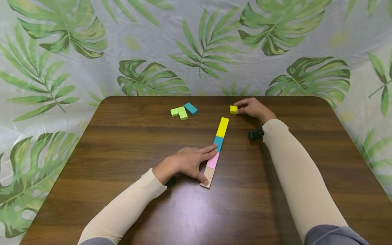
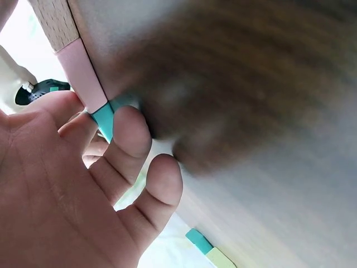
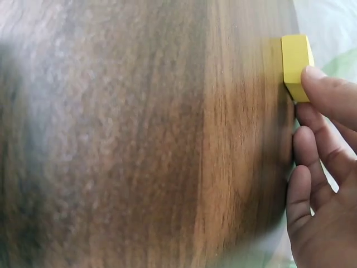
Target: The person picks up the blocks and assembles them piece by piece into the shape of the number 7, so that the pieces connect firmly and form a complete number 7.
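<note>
On the table (image 1: 137, 153) a slanting row is made of a long yellow block (image 1: 223, 127), a teal block (image 1: 219, 142), a pink block (image 1: 213, 161) and a bare wooden block (image 1: 209, 172), set end to end. My left hand (image 1: 189, 162) rests on this row. Its thumb touches the wooden block's near end, and its fingertips lie on the teal and pink part. Beyond the row's far end, my right hand (image 1: 255, 108) pinches a small yellow block (image 3: 295, 61) at the tabletop. In the right wrist view the thumb lies against that block's side.
Left of the row's far end lie light green blocks (image 1: 182, 113) and a teal block (image 1: 191, 108), close together. A leaf-patterned curtain (image 1: 208, 51) hangs behind the table's far edge. A dark wrist device (image 1: 255, 134) sits below the right wrist.
</note>
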{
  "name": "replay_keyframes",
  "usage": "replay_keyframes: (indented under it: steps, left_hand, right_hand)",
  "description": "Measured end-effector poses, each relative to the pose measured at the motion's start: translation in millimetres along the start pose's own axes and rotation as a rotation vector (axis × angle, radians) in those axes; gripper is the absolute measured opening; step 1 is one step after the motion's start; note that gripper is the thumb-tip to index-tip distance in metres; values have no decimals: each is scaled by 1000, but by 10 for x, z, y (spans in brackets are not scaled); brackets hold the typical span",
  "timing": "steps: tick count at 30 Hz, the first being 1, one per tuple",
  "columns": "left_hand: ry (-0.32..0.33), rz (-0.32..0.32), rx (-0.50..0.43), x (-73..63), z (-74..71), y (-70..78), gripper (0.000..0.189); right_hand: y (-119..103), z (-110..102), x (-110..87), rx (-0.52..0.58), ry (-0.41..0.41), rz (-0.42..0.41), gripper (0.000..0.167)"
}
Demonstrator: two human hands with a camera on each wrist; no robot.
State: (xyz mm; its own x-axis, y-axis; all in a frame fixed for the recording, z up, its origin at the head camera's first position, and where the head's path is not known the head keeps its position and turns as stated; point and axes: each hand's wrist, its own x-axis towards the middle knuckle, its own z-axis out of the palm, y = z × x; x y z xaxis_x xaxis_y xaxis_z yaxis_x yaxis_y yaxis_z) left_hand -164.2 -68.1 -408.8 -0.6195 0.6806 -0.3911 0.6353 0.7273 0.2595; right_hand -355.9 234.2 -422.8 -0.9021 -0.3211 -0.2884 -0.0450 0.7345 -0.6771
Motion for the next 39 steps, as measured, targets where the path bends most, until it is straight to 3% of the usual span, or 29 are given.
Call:
replay_keyframes:
  steps: [23, 39]
  left_hand:
    - [-18, 2, -4, -5, -18, 4, 102]
    - [-18, -2, -4, 5, -4, -10, 102]
  right_hand:
    - [-94, 146, 22, -119, -6, -78, 43]
    - [-128, 224, -15, -92, -7, -130, 39]
